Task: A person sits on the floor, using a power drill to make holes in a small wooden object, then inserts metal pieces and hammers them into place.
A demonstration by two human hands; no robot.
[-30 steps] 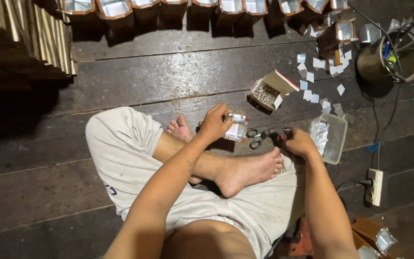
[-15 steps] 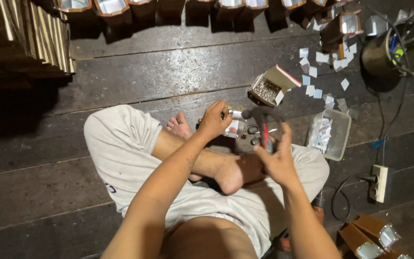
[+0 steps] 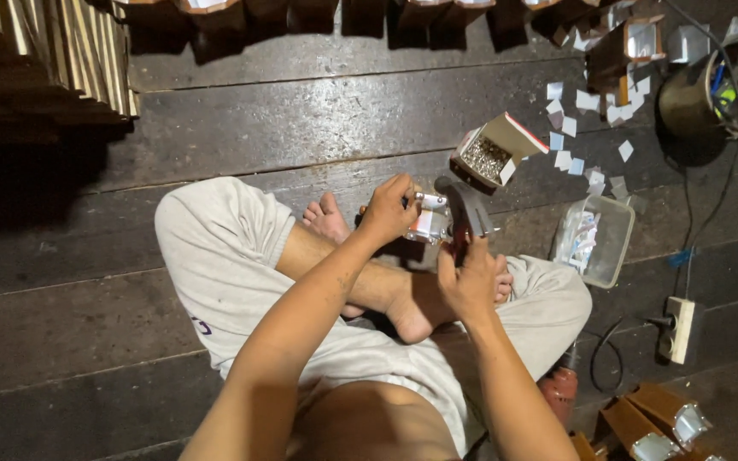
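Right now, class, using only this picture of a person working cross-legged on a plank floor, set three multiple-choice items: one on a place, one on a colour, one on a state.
1. Where does the clear plastic tray lie?
A. on the floor by the person's right knee
B. on the lap
C. on the metal pot

2. What colour are the person's trousers?
A. black
B. light grey-white
C. red

3. How is the small cardboard box of metal bits?
A. sealed
B. crushed flat
C. open, flap up

Answers: 1 A, the tray rests on the planks beside that knee. 2 B, the cloth is pale. 3 C, the shiny bits show inside it.
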